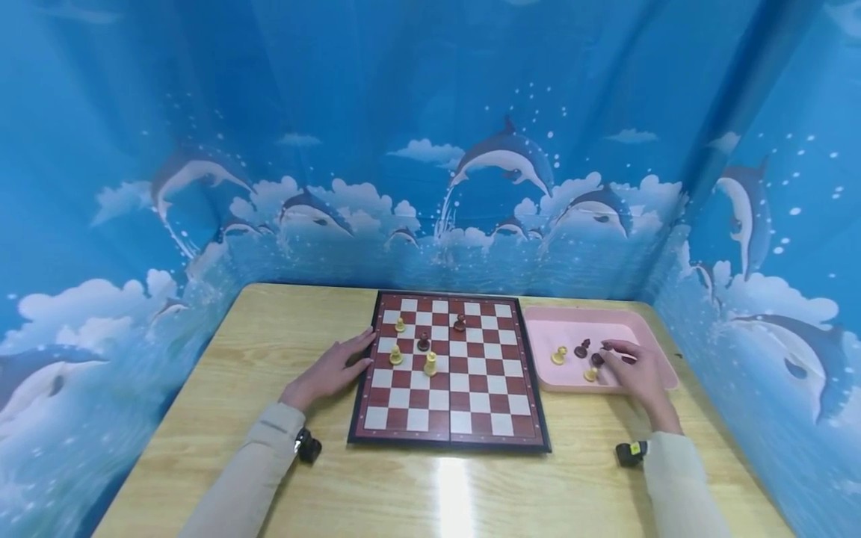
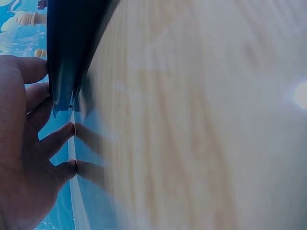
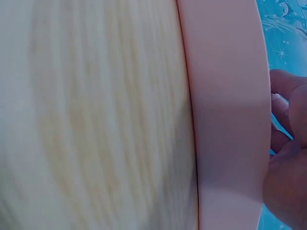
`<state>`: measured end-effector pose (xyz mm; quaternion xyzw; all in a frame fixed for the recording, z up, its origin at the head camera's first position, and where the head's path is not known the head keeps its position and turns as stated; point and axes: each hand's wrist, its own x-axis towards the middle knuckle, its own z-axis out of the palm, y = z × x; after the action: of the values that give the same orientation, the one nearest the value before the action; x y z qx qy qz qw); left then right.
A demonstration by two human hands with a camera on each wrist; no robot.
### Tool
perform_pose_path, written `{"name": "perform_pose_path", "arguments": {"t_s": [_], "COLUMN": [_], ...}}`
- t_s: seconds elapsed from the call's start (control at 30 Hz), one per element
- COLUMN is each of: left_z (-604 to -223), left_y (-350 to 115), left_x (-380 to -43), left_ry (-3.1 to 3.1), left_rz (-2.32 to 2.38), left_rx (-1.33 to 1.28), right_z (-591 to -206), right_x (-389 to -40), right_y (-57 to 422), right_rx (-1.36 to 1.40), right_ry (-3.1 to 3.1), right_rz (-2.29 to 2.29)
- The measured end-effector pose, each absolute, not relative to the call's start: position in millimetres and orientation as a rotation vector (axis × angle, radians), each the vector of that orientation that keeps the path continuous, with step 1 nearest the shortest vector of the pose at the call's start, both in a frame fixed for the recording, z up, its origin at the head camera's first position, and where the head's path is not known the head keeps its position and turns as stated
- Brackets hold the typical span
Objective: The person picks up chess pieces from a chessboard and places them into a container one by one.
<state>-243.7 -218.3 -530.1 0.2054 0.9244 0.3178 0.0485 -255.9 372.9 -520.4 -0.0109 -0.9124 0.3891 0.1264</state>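
The chessboard [image 1: 477, 385] lies on the table with light chess pieces, such as the rook [image 1: 430, 364], and dark ones, such as the knight [image 1: 460, 323], on its squares. My left hand [image 1: 334, 368] rests at the board's left edge, fingers extended; in the left wrist view the fingertips touch the board's dark side [image 2: 72, 52]. Over the pink tray [image 1: 572, 314] on the right, my right hand [image 1: 635, 371] pinches a dark chess piece [image 1: 597, 359] with its fingertips. The tray's wall [image 3: 230, 105] hides those fingertips in the right wrist view.
Inside the tray are light pieces [image 1: 560, 356] and dark pieces [image 1: 582, 348] close to my right fingers. The tray stands just right of the board. Behind the wooden table [image 1: 269, 329] hangs a blue dolphin-print curtain [image 1: 377, 149], which also runs along both sides.
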Motion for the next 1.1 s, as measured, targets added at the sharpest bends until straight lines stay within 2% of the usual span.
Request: {"name": "perform_pose_path", "arguments": {"t_s": [1.1], "left_z": [-528.1], "left_y": [-219.7], "left_x": [-242.0], "left_ry": [2.827], "left_rz": [0.976], "left_rx": [0.678], "right_z": [-503.7], "right_x": [-243.9], "right_y": [368.2], "right_rx": [0.045], "right_ry": [-2.598], "right_rz": [1.119]}}
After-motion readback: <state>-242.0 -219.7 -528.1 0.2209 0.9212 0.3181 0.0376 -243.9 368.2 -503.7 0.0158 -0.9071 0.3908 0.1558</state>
